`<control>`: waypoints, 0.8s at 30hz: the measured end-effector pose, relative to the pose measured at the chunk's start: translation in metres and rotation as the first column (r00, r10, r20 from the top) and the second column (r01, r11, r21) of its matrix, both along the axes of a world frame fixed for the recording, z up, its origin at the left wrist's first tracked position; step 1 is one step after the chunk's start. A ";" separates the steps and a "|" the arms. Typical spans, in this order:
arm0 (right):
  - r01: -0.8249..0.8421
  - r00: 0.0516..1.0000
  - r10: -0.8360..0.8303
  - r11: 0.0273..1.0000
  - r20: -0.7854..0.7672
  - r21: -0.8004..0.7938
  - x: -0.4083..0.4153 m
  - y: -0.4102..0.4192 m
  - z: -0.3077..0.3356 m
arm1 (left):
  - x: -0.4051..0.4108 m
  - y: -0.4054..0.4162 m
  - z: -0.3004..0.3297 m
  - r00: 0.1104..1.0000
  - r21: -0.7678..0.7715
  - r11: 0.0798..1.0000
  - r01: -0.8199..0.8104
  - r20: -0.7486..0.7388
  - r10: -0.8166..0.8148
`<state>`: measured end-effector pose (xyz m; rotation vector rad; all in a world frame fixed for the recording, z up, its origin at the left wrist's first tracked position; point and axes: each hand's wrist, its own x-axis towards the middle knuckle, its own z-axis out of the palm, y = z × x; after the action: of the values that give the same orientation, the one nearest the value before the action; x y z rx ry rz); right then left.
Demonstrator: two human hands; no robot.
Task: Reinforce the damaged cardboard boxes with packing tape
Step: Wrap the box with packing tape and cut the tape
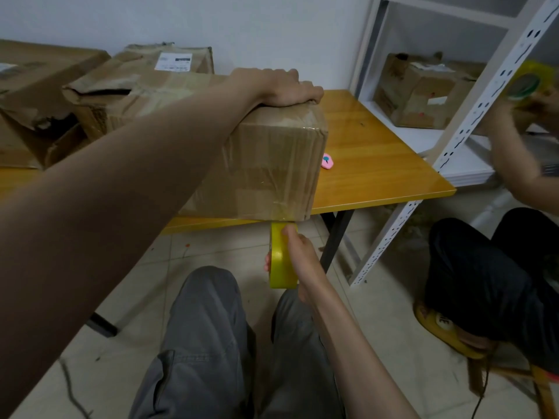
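Note:
A cardboard box [272, 164] with shiny tape on its near face overhangs the front edge of the yellow table [378, 152]. My left hand [281, 87] rests on the box's top far corner, fingers curled over the edge. Just below the box's bottom edge, my right hand [298, 255] grips a yellow roll of packing tape [281, 258], thumb on its rim. A strip of tape runs from the roll up onto the box's lower front.
Several torn cardboard boxes [99, 95] crowd the table's back left. A small pink cutter [327, 161] lies right of the box. A white shelf rack [472, 95] holds another box [423, 92]. A second person sits at right, holding a tape roll [526, 81].

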<state>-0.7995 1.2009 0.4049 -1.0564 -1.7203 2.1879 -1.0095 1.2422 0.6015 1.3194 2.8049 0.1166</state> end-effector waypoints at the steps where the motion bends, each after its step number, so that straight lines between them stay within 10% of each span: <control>1: 0.005 1.000 -0.005 1.000 0.002 0.004 -0.001 0.000 -0.001 | 0.000 -0.001 0.000 1.000 -0.002 1.000 -0.003 -0.001 0.003; 24: 0.047 0.997 -0.058 0.984 0.059 0.171 -0.020 0.022 -0.025 | 0.003 0.000 0.004 0.998 -0.008 1.000 0.019 0.060 -0.019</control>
<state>-0.8193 1.2226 0.3800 -1.1256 -1.8449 1.9567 -1.0069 1.2422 0.6059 1.3175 2.7401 0.1414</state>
